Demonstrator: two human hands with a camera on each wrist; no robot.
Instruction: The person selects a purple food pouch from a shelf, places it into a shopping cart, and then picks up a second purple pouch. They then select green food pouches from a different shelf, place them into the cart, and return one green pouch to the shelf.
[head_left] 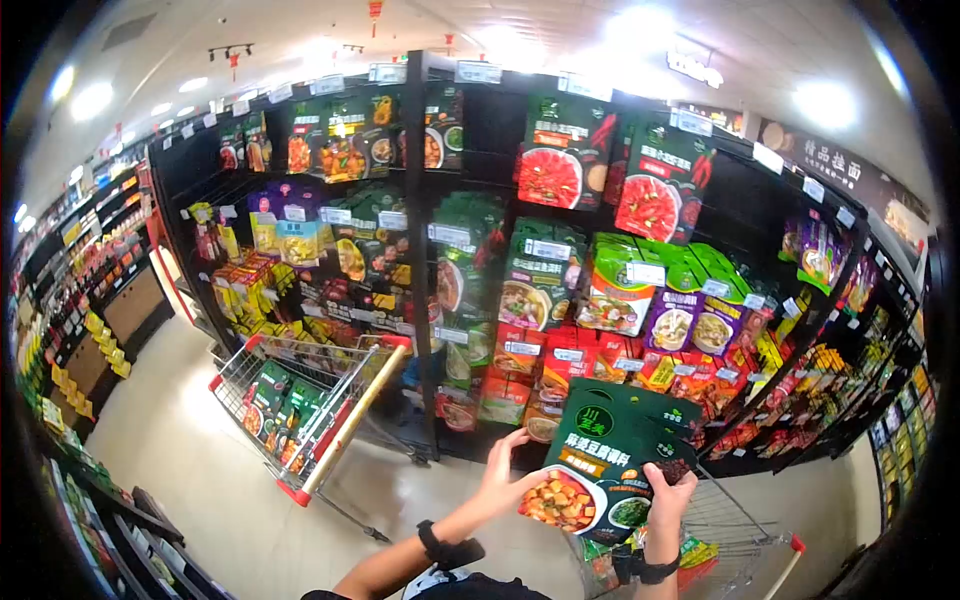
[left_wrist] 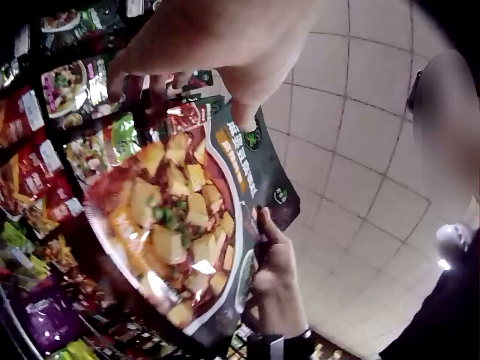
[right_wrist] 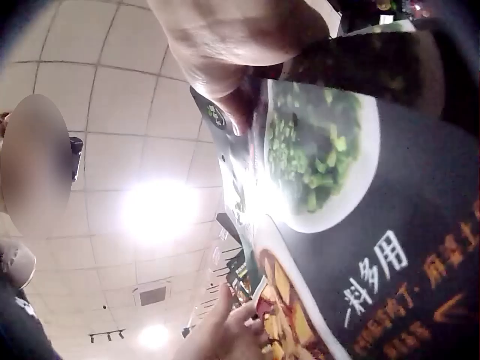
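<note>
Seasoning pouches were held before the rack, fronts facing my head camera, because my right fingers pinched one edge; my left fingers, loosely spread, seemed only to steady the other.

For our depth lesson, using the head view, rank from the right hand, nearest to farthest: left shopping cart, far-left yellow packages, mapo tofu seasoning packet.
1. Mapo tofu seasoning packet: in the right hand.
2. Shopping cart: on the left.
3. Yellow packages: far left.
</note>
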